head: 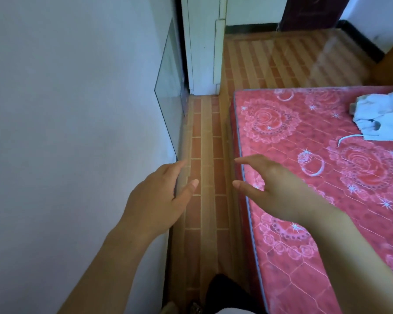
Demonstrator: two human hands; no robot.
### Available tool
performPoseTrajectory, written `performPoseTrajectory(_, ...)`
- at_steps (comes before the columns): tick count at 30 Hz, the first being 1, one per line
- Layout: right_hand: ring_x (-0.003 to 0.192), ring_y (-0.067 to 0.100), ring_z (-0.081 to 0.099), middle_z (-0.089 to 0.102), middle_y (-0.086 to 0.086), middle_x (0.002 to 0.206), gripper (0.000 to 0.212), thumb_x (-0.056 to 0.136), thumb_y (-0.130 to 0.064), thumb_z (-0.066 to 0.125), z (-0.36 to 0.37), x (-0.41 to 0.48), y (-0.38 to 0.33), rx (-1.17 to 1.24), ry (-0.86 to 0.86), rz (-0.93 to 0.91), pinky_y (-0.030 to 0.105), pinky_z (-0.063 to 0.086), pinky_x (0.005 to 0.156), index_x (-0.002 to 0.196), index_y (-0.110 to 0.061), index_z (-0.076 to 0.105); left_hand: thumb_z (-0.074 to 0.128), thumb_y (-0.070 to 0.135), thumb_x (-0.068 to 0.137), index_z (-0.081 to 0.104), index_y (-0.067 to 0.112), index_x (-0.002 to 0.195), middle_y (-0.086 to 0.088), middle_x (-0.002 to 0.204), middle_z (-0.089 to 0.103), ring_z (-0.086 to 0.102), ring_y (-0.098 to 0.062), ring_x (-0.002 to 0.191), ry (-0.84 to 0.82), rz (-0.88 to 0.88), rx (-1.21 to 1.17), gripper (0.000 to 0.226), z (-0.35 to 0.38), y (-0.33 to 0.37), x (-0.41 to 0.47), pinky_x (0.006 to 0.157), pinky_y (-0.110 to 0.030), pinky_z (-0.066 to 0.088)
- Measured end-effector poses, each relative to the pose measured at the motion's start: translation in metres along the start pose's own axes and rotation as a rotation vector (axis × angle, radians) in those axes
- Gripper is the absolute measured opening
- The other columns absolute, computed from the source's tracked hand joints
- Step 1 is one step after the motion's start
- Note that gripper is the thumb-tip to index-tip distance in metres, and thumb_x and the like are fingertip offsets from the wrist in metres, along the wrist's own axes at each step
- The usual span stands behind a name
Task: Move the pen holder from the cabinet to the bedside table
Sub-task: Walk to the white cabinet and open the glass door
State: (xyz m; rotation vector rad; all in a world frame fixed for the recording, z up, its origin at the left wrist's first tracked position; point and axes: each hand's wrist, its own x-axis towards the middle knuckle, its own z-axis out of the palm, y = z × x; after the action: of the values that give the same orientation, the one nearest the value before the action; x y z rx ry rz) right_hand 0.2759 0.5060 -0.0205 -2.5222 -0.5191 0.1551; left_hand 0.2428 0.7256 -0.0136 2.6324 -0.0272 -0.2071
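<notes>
Head view: both hands empty, pen holder nowhere in sight

Neither cabinet nor bedside table shows, so the move looks barely begun, or already over; I cannot tell which. Left hand [156,196] and right hand [275,184] hang loosely spread, holding nothing, over a ribbed brick-pattern floor [204,141] beside a quilted pink rose-print mattress [304,137] and smooth white wall [66,98].

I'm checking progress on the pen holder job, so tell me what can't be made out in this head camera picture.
- Pen holder, cabinet, bedside table: none in the head view.
- White cloth on the mattress: cut off by the right edge.
- Left hand and right hand: empty, spread, but motion-blurred.
- Glass pane against the wall: its base is indistinct.
</notes>
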Motion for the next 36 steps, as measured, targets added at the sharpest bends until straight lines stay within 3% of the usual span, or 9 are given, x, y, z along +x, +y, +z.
performPoseTrajectory(3,0.123,0.011,0.044,0.049,-0.002,0.137,0.05,0.087,-0.04,0.056,-0.013,0.031,0.016,0.005,0.037,0.036,0.005,0.023,0.086,0.133,-0.02,0.045,0.023,0.063,0.078,0.025,0.036,0.14,0.013,0.147,0.034,0.036,-0.011,0.132,-0.01,0.029,0.004,0.067,-0.008,0.001,0.038,0.103,-0.034,0.034)
performPoseTrajectory(9,0.124,0.012,0.046,0.05,-0.003,0.136,0.05,0.086,-0.041,0.056,-0.041,0.115,0.062,-0.012,0.083,0.031,0.015,0.028,0.095,0.132,-0.022,0.046,0.03,0.058,0.086,0.023,0.036,0.14,0.01,0.148,0.033,0.036,-0.013,0.133,0.009,0.095,0.076,0.059,-0.009,0.019,0.15,0.103,-0.034,0.034)
performPoseTrajectory(13,0.125,0.013,0.045,0.048,-0.003,0.138,0.052,0.087,-0.043,0.054,-0.072,0.175,0.102,-0.056,0.032,0.024,0.021,0.032,0.1,0.134,-0.023,0.043,0.029,0.059,0.087,0.021,0.035,0.141,0.009,0.15,0.03,0.034,-0.014,0.134,-0.022,0.136,0.136,0.06,-0.016,0.052,0.24,0.105,-0.037,0.033)
performPoseTrajectory(24,0.127,0.009,0.041,0.041,-0.009,0.142,0.055,0.088,-0.047,0.05,-0.136,0.325,0.18,-0.057,-0.031,0.052,0.017,0.029,0.097,0.137,-0.029,0.037,0.031,0.057,0.088,0.02,0.033,0.142,0.009,0.148,0.033,0.037,-0.012,0.131,-0.014,0.157,0.113,0.06,-0.036,0.087,0.421,0.102,-0.032,0.033)
performPoseTrajectory(36,0.129,0.009,0.039,0.042,-0.011,0.143,0.055,0.087,-0.048,0.051,-0.161,0.555,0.227,-0.081,-0.091,0.124,0.022,0.03,0.102,0.137,-0.031,0.038,0.034,0.056,0.087,0.028,0.032,0.14,0.007,0.14,0.045,0.046,-0.011,0.122,0.049,0.188,0.019,0.058,-0.079,0.045,0.652,0.094,-0.027,0.035)
